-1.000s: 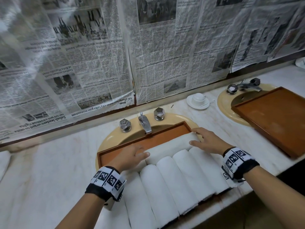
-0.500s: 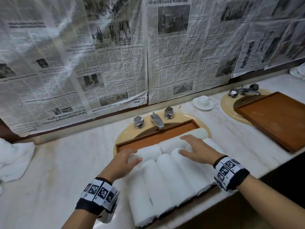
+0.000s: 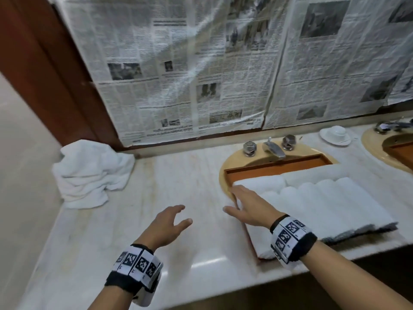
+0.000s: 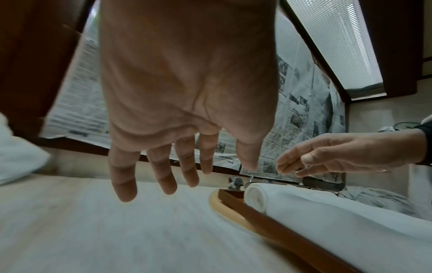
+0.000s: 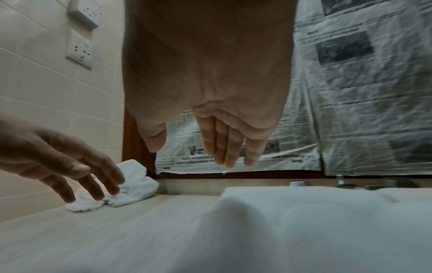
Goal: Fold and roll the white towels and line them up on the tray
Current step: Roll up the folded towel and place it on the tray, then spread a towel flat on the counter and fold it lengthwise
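Several rolled white towels (image 3: 317, 204) lie side by side on a brown wooden tray (image 3: 274, 165) set over the left sink, with two more rolls (image 3: 261, 182) laid crosswise behind them. A loose heap of white towels (image 3: 89, 173) sits at the counter's far left corner. My left hand (image 3: 169, 222) hovers open over the bare marble, fingers spread, holding nothing. My right hand (image 3: 243, 204) is open above the tray's left edge, just over the leftmost roll (image 4: 304, 208). In the right wrist view the towel heap (image 5: 131, 186) shows beyond my left hand's fingers (image 5: 93, 177).
The marble counter (image 3: 145, 220) stretches between heap and tray. A faucet (image 3: 273, 148) with two knobs stands behind the tray. A white cup and saucer (image 3: 335, 134) and a second sink with another tray (image 3: 400, 151) are at far right. Newspaper covers the wall.
Both hands have left the rolled towels and moved left; the left hand is now over bare counter. The view has swung left, bringing the loose towel heap into sight.
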A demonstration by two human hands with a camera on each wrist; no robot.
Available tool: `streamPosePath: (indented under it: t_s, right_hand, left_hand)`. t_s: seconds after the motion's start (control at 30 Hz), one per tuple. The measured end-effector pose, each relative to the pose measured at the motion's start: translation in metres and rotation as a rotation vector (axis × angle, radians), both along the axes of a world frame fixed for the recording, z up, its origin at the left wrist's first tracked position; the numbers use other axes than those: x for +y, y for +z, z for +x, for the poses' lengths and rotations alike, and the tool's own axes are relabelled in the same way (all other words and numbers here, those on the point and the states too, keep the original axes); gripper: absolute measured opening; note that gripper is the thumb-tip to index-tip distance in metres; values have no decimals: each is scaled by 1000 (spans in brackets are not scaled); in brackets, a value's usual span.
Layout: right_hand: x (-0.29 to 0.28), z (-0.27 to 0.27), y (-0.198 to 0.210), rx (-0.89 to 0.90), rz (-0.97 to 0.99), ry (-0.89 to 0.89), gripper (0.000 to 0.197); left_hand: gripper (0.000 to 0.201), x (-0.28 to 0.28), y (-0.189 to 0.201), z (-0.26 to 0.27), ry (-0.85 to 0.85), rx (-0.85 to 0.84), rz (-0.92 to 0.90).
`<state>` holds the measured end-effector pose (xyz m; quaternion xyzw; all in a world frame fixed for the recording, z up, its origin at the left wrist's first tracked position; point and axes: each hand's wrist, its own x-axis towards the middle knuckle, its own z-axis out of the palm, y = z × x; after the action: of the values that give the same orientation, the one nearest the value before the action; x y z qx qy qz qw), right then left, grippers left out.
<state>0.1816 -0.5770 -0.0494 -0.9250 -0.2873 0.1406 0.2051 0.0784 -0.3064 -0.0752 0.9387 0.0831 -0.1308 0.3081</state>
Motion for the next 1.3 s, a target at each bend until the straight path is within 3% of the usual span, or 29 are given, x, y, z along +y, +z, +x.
streamPosePath:
  t_s: [0.3,0.8,1.13,1.3]
  right_hand:
    - [119,2,-12,23,-56,206,72]
    - [255,37,-39,37,-56,375,71]
    - [365,47,-56,35,-61,353,69]
    - [432,64,-65,-13,3,279,61]
  left_hand:
    - [64,83,-5,-30,175,19,38]
    - [63,194,-23,-39,404,34,0]
    - [68,294,-48,-14,394,-22,2]
    - [70,344,-47,22,368,-142,173]
